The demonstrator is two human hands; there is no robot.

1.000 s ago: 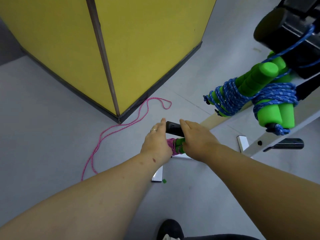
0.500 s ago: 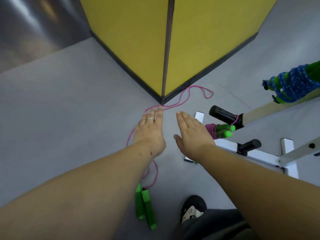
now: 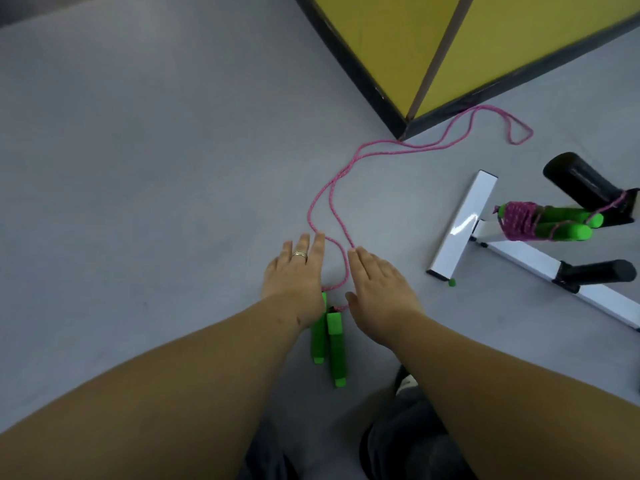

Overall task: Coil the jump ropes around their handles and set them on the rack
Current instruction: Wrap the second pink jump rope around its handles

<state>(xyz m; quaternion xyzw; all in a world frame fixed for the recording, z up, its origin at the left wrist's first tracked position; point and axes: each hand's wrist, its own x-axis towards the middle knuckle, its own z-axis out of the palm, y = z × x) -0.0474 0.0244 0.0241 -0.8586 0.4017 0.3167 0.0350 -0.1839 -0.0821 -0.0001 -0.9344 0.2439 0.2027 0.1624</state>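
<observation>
A loose pink jump rope [image 3: 332, 188] trails across the grey floor from the yellow wall's corner to two green handles [image 3: 331, 341] lying side by side near my feet. My left hand [image 3: 294, 271] and my right hand [image 3: 377, 289] hover over the floor with straight fingers, one on each side of the rope, just beyond the handles; neither holds anything. A coiled pink rope on green handles [image 3: 547, 223] rests on the rack's low black peg [image 3: 585, 185] at the right.
The rack's white base [image 3: 464, 223] with a second black peg [image 3: 602, 275] spreads over the floor at the right. A yellow wall corner [image 3: 408, 57] with dark skirting stands ahead. My shoe [image 3: 405, 379] and dark trouser legs are at the bottom.
My hands let go of the coiled pink rope on the peg and moved down and left toward the loose rope. My view swung down, bringing the green handles closer.
</observation>
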